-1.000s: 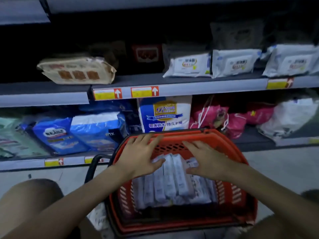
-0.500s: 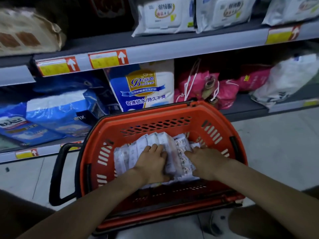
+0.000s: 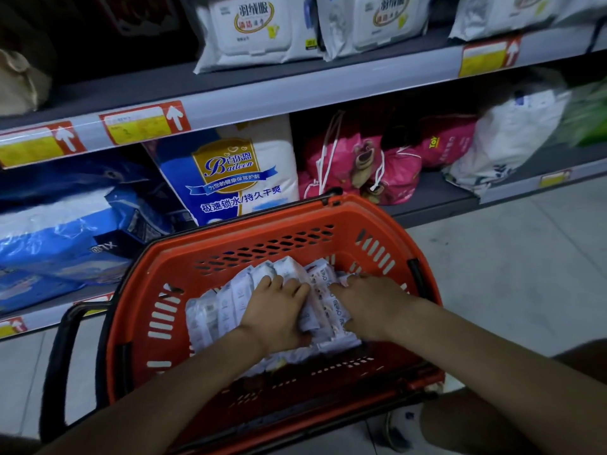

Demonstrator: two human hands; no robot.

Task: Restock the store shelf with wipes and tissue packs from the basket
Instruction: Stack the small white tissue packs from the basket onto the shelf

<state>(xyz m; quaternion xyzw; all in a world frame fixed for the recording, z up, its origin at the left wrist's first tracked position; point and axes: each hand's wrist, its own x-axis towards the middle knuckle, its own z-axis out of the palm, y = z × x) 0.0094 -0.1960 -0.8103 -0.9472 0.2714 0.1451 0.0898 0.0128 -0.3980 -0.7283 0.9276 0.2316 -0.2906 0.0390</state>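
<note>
Partly, the gripping left hand (image 3: 276, 311) and right hand (image 3: 369, 305) hide tissue packs (image 3: 223, 303).

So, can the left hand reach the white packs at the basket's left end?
Probably yes: the left hand grips that same row, the white packs lie uncovered beside it, and the basket is open on top.

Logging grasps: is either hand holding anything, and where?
Small tissue packs, lying in the basket. The left hand curls over the top edges of the middle packs. The right hand grips the packs at the row's right end. Nothing is lifted.
</note>
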